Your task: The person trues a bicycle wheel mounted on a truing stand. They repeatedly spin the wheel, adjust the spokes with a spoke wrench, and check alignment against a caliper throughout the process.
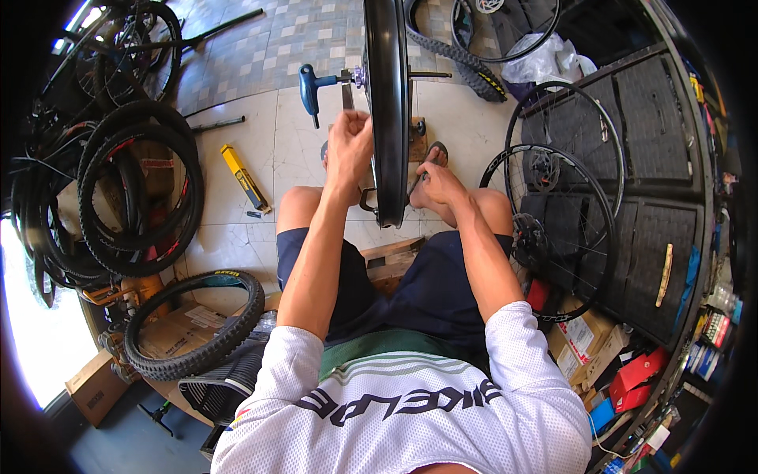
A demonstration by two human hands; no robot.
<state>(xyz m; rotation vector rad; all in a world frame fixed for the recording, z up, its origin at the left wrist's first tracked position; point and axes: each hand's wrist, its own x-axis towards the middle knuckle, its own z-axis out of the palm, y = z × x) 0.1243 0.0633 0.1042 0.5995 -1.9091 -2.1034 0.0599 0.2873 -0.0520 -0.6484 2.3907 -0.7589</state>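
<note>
A black bicycle wheel rim (pixel 389 118) stands upright in front of me, seen edge-on between my knees. My left hand (pixel 350 150) is at its left side, fingers curled closed close to the rim; whatever they hold is hidden. On the right side my right hand (pixel 442 186) is closed near the rim's lower part, by a thin dark piece; I cannot make out what it grips. At the hub's left sits a tool with a blue handle (pixel 313 85). A thin axle rod (pixel 433 74) sticks out to the right of the rim.
Several tires (pixel 142 189) hang at the left, and a knobby tire (pixel 197 324) lies on cardboard below. A yellow and black box (pixel 243 178) is on the tiled floor. Spoked wheels (pixel 557 229) lean against dark cabinets (pixel 639 261) at the right. A loose tire (pixel 466 67) lies beyond.
</note>
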